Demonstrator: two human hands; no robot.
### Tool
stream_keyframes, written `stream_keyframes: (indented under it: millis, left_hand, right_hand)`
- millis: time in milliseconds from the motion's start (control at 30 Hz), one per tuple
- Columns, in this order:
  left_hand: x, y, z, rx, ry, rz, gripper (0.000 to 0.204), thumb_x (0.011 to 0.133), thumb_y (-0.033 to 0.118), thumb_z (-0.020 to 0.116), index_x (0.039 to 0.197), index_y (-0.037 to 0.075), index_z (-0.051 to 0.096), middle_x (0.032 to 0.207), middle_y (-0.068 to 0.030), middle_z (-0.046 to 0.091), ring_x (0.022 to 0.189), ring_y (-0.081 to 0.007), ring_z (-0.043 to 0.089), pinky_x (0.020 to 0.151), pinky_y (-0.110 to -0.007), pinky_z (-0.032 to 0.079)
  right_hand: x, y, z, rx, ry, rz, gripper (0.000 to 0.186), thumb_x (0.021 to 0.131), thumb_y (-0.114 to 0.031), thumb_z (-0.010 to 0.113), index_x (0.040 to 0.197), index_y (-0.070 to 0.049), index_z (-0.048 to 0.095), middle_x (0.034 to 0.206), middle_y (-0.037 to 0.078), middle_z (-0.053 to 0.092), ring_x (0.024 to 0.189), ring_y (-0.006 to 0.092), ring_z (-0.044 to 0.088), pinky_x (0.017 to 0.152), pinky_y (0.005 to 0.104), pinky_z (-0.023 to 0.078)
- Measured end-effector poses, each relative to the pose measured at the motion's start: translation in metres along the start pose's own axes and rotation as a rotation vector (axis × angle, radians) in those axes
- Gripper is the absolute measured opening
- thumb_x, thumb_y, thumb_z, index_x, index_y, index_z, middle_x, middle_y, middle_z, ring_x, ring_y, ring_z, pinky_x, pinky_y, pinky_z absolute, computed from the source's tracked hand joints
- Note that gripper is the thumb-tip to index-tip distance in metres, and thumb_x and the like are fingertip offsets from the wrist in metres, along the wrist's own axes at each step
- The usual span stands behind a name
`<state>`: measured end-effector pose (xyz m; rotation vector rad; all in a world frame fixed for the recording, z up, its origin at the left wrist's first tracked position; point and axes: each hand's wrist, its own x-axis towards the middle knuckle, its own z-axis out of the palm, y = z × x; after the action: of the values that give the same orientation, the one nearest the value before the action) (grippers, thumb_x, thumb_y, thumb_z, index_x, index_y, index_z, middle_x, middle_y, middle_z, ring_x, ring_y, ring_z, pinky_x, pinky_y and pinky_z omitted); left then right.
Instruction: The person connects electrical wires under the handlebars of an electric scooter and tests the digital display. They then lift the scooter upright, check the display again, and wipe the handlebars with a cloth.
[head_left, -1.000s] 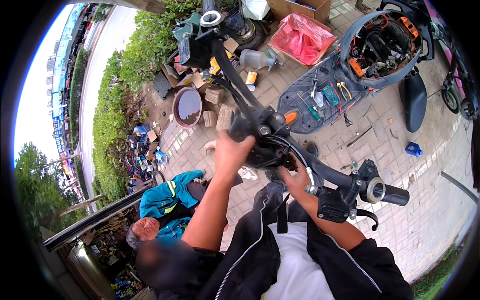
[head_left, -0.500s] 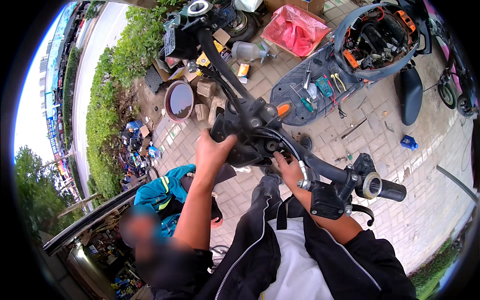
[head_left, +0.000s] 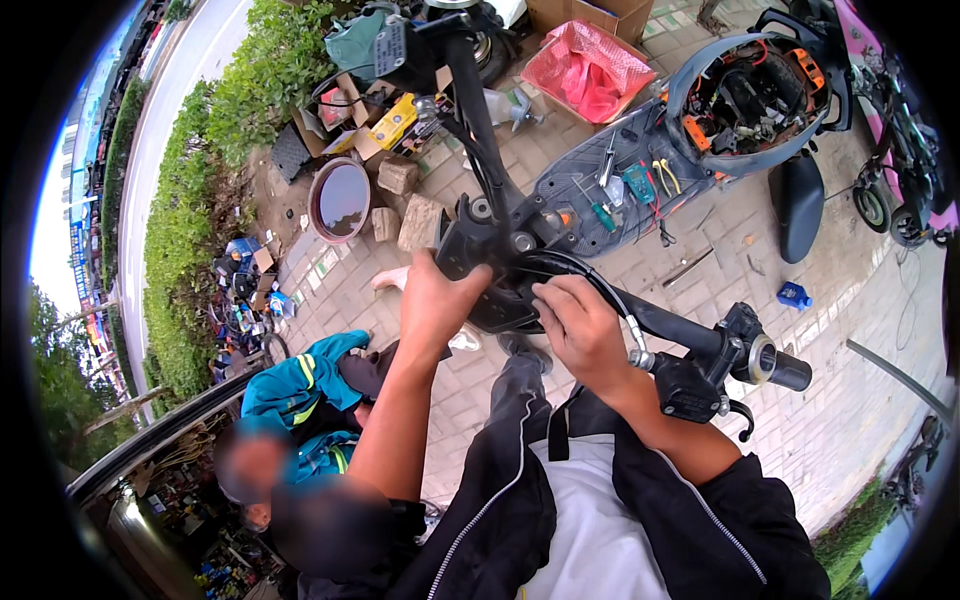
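Note:
A scooter's black handlebar (head_left: 655, 318) runs across in front of me, with its brake fluid reservoir (head_left: 690, 388) and cables on the right part. My left hand (head_left: 437, 298) grips a black plastic cover (head_left: 508, 312) at the middle of the bar, thumb on top of it. Just right of that cover is my right hand (head_left: 585, 335), fingers bent together beside the cable bundle (head_left: 560, 262). What its fingertips pinch, if anything, is too small to make out. The underside of the cover is hidden.
A partly stripped scooter body (head_left: 750, 100) stands at the far right, tools such as yellow pliers (head_left: 668, 177) on its footboard. A basin of dark water (head_left: 338, 200) sits near bricks. A person in a teal jacket (head_left: 300, 385) is close on my left.
My right hand has come up over the bar's middle, its fingers now bent together beside the cover. My left hand keeps its grip. The head view has shifted slightly.

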<state>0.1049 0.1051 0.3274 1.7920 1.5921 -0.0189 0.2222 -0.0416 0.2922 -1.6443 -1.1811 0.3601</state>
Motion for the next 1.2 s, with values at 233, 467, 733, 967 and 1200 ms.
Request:
stream_keyframes:
  millis: [233,467,733,967,1200]
  left_hand:
    - [0.005,-0.022,0.006,0.042,-0.007,0.018,0.074,0.063,0.04,0.073,0.111,-0.012,0.05,0.108,-0.0304,0.058,0.101,-0.0414,0.058,0.088,-0.043,0.046]
    - [0.005,-0.015,0.003,0.013,-0.033,0.039,0.077,0.064,0.044,0.072,0.114,-0.009,0.048,0.113,-0.0299,0.056,0.103,-0.043,0.058,0.089,-0.044,0.048]
    - [0.012,-0.038,0.008,-0.049,0.025,0.107,0.072,0.069,0.045,0.072,0.113,-0.007,0.049,0.111,-0.0258,0.058,0.1,-0.0379,0.061,0.084,-0.041,0.051]
    - [0.001,-0.034,0.019,-0.183,0.119,-0.001,0.068,0.062,0.032,0.076,0.112,-0.006,0.048,0.107,-0.0241,0.056,0.093,-0.0336,0.065,0.081,-0.039,0.054]
    - [0.005,-0.02,0.028,-0.199,0.128,-0.052,0.068,0.06,0.026,0.08,0.113,-0.004,0.048,0.11,-0.0223,0.055,0.094,-0.0326,0.065,0.08,-0.037,0.055]
  right_hand:
    - [0.052,-0.045,0.006,-0.483,-0.263,-0.071,0.015,0.074,-0.01,0.06,0.087,-0.006,0.065,0.088,0.009,0.06,0.09,0.0275,0.054,0.076,0.039,0.042]
    - [0.073,0.011,0.044,-0.906,-0.668,-0.153,0.013,0.074,-0.017,0.06,0.079,-0.015,0.072,0.09,0.005,0.064,0.095,0.0246,0.058,0.077,0.0408,0.044]
    - [0.084,0.027,0.053,-1.022,-1.039,-0.677,0.021,0.07,-0.011,0.06,0.091,-0.009,0.064,0.09,0.008,0.061,0.092,0.0268,0.056,0.08,0.0387,0.043]
    - [0.086,0.037,0.045,-0.79,-1.082,-0.898,0.016,0.069,-0.009,0.057,0.083,-0.009,0.064,0.088,0.008,0.059,0.092,0.0266,0.054,0.077,0.0398,0.041]
    - [0.094,0.065,0.051,-0.556,-1.083,-0.629,0.014,0.065,-0.001,0.058,0.078,-0.006,0.061,0.079,0.013,0.059,0.079,0.0343,0.058,0.068,0.045,0.047]
